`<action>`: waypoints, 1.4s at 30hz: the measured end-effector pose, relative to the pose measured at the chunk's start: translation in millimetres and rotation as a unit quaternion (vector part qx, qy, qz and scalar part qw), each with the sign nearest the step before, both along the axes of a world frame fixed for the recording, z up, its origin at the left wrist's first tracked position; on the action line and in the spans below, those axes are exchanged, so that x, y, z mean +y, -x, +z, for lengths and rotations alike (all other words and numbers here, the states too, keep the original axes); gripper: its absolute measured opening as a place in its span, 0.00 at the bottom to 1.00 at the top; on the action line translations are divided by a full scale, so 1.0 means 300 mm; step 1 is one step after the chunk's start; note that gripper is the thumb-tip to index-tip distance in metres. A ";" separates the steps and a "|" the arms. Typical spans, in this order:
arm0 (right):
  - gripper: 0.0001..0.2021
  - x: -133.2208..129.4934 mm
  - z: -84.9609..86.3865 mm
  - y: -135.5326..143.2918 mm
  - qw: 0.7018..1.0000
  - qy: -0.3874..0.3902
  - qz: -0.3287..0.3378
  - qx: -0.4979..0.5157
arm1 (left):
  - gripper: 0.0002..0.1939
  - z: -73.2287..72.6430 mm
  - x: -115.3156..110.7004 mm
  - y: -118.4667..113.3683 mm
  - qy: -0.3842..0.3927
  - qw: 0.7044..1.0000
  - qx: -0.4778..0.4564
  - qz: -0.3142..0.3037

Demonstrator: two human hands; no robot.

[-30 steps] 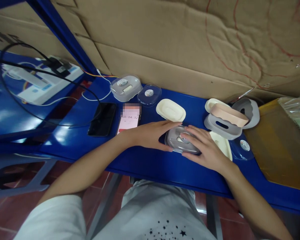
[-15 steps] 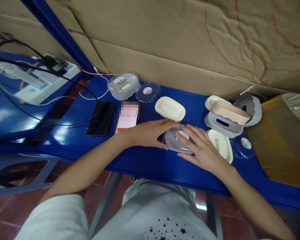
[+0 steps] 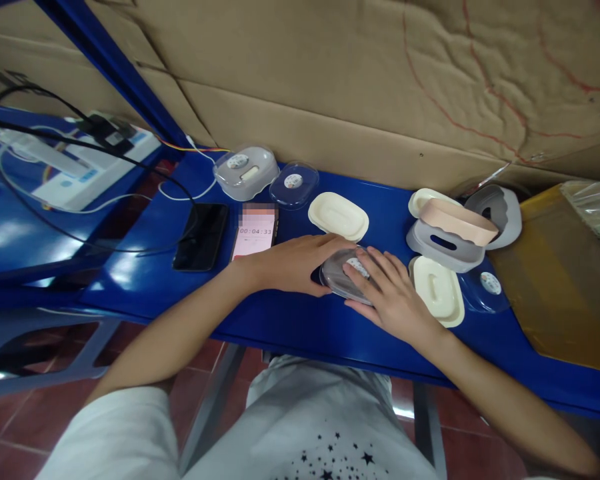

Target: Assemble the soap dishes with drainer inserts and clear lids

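A grey soap box (image 3: 337, 270) with a clear lid and a round sticker is between my hands at the front of the blue table. My left hand (image 3: 295, 263) clasps its left end, thumb and fingers around the side. Across the lid and right side lie the fingers of my right hand (image 3: 395, 290), partly covering the sticker. Behind the box rests a cream tray (image 3: 339, 217); a second cream tray (image 3: 436, 291) sits just right of my right hand. A clear lid (image 3: 483, 290) lies beside that tray.
Grey shells (image 3: 445, 247) and a peach shell (image 3: 457, 221) are piled at the right, near a brown cardboard piece (image 3: 565, 280). At the back left stand another lidded box (image 3: 247, 175) and a loose lid (image 3: 294, 185). Two phones (image 3: 200, 237) and cables lie left.
Both hands and the soap box have shifted slightly left together. The right-hand cream tray is now less covered by my right hand.
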State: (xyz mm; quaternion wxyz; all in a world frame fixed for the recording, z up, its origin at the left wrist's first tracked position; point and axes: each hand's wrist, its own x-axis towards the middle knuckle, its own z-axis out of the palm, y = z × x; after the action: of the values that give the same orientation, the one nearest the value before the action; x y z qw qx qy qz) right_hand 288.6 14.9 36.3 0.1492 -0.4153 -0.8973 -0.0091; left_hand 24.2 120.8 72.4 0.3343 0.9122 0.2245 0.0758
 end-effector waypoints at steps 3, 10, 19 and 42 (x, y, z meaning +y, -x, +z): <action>0.43 -0.004 -0.002 0.007 1.000 -0.009 -0.001 -0.002 | 0.48 -0.012 0.001 -0.004 -0.018 1.000 0.014 0.005; 0.40 0.018 -0.010 -0.001 0.999 -0.033 0.014 -0.013 | 0.53 -0.034 0.007 -0.015 -0.083 0.995 0.060 0.001; 0.37 0.059 0.007 -0.065 0.998 0.012 0.053 0.035 | 0.54 -0.047 0.000 -0.022 -0.086 0.994 0.061 0.000; 0.27 0.100 0.043 -0.140 0.984 0.063 -0.029 0.161 | 0.52 0.017 -0.013 0.040 -0.044 0.994 0.097 0.025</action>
State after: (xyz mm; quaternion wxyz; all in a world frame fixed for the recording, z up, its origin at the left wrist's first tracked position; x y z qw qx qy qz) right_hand 330.5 45.0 49.2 0.2650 -0.4455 -0.8480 0.1107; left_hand 12.3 116.8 77.6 0.2686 0.9230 0.2755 0.0050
